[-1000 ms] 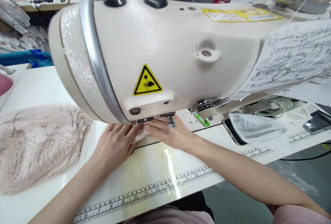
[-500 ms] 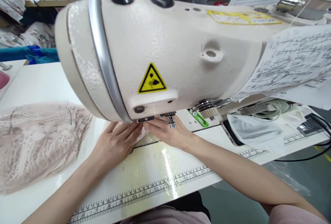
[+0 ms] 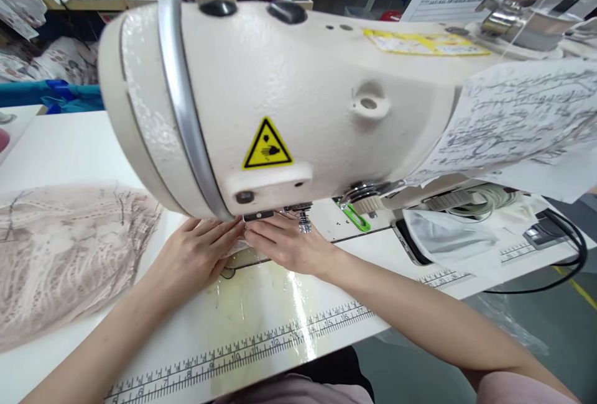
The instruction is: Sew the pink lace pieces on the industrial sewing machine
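A white sewing machine (image 3: 317,93) spans the view, and both hands meet below its head, by the needle area. My left hand (image 3: 196,252) has its fingers drawn together on a small piece of pale pink lace fabric (image 3: 237,246). From the other side, my right hand (image 3: 286,242) presses its fingers on the same lace, its fingertips close to the left ones. The machine head hides the needle and part of the fabric. A larger heap of pink lace (image 3: 69,255) lies on the table left of my left hand.
A printed ruler (image 3: 242,357) runs along the front edge of the white table (image 3: 79,149). Right of the machine bed lie a green tool (image 3: 358,217), a phone (image 3: 410,243) under pale cloth (image 3: 452,233), and coiled cord (image 3: 485,200). A handwritten sheet (image 3: 517,118) hangs on the machine.
The view has shifted slightly, so the machine sits a little further left. My hands stay together on the lace, the right one a bit closer to the left.
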Demonstrator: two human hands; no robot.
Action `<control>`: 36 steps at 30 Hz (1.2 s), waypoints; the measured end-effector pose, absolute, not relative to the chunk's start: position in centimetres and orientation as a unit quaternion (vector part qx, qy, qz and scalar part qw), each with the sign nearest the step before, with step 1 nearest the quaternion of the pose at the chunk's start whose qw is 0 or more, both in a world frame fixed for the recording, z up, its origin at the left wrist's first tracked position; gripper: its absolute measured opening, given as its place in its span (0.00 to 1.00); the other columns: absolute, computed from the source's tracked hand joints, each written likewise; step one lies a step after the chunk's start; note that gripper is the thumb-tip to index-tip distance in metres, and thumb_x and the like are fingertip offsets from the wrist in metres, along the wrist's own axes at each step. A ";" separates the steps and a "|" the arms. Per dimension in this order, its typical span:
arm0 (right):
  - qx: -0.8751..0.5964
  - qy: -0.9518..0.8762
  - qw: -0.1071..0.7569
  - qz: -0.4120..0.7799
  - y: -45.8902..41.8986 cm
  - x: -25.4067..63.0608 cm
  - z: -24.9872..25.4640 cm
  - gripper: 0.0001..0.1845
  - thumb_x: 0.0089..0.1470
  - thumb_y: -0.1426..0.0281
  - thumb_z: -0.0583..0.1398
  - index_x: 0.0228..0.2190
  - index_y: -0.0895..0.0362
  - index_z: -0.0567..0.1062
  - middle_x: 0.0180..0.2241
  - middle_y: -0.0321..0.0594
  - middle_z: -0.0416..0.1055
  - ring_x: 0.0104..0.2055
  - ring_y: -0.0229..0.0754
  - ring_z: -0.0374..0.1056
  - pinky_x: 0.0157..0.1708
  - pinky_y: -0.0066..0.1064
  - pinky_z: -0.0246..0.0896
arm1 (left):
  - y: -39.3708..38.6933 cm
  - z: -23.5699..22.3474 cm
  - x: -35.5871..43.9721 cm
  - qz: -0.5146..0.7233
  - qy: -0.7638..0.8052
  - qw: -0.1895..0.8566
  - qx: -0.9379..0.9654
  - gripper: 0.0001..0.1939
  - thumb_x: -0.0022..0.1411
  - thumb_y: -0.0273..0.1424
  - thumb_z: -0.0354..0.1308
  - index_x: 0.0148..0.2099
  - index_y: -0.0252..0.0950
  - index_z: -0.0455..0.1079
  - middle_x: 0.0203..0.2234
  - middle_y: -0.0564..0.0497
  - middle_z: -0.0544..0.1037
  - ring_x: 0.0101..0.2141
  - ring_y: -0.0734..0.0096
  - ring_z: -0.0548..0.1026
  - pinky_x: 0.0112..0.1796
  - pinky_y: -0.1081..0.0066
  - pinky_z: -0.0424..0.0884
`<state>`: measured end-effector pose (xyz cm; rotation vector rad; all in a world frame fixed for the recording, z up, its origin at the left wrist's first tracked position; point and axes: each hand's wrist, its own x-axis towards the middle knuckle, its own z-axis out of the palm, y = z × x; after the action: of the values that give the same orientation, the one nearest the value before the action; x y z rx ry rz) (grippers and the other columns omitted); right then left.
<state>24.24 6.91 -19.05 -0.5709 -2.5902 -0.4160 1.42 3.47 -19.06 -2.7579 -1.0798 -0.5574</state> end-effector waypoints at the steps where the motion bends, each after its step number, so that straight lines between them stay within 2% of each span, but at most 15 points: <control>1: -0.210 -0.938 0.230 -0.149 6.8 24.2 -19.1 0.11 0.59 0.81 0.54 0.36 0.58 0.74 0.33 0.35 0.75 0.37 0.35 0.65 0.35 0.29 0.58 | 3.5 -19.0 1.5 -0.182 -0.357 0.071 -0.913 0.18 0.66 0.26 0.50 0.57 0.31 0.69 0.49 0.45 0.79 0.44 0.60 0.78 0.45 0.59 0.70; 9: -0.221 -0.944 0.226 -0.093 6.4 24.4 -19.6 0.11 0.59 0.80 0.55 0.36 0.54 0.74 0.35 0.34 0.75 0.40 0.36 0.65 0.42 0.31 0.59 | 3.2 -18.5 2.3 -0.179 -0.356 0.108 -0.911 0.18 0.65 0.24 0.48 0.54 0.27 0.71 0.46 0.43 0.80 0.43 0.58 0.78 0.44 0.59 0.70; 19: -0.226 -0.935 0.234 -0.140 6.4 24.4 -19.1 0.10 0.58 0.80 0.55 0.33 0.57 0.74 0.34 0.36 0.75 0.38 0.36 0.65 0.37 0.30 0.56 | 2.5 -18.7 3.2 -0.170 -0.391 0.128 -0.896 0.18 0.68 0.28 0.46 0.53 0.26 0.72 0.44 0.43 0.81 0.42 0.57 0.78 0.47 0.57 0.69; 24: -0.229 -0.939 0.222 -0.130 6.4 24.5 -19.2 0.11 0.60 0.80 0.54 0.35 0.56 0.74 0.37 0.36 0.75 0.40 0.36 0.65 0.39 0.31 0.56 | 2.3 -18.9 3.4 -0.153 -0.403 0.132 -0.893 0.18 0.67 0.27 0.48 0.54 0.24 0.71 0.46 0.41 0.80 0.43 0.56 0.78 0.50 0.54 0.67; 29: -0.226 -0.938 0.230 -0.128 6.4 24.3 -19.3 0.11 0.59 0.80 0.54 0.33 0.56 0.74 0.35 0.35 0.75 0.39 0.35 0.66 0.38 0.30 0.56 | 2.3 -18.8 3.6 -0.148 -0.412 0.135 -0.889 0.18 0.67 0.27 0.47 0.53 0.25 0.71 0.44 0.41 0.80 0.41 0.56 0.78 0.50 0.54 0.67; 36: -0.205 -0.941 0.247 -0.109 6.5 24.3 -19.4 0.10 0.59 0.81 0.54 0.34 0.58 0.74 0.34 0.35 0.75 0.41 0.35 0.68 0.43 0.31 0.59 | 2.3 -18.8 3.6 -0.155 -0.411 0.139 -0.888 0.19 0.67 0.28 0.46 0.53 0.25 0.71 0.44 0.41 0.80 0.41 0.55 0.78 0.50 0.54 0.66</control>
<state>24.26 6.49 -19.38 -0.5601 -2.5654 -0.2980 3.60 2.33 -18.78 -2.5660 -1.1889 -0.4474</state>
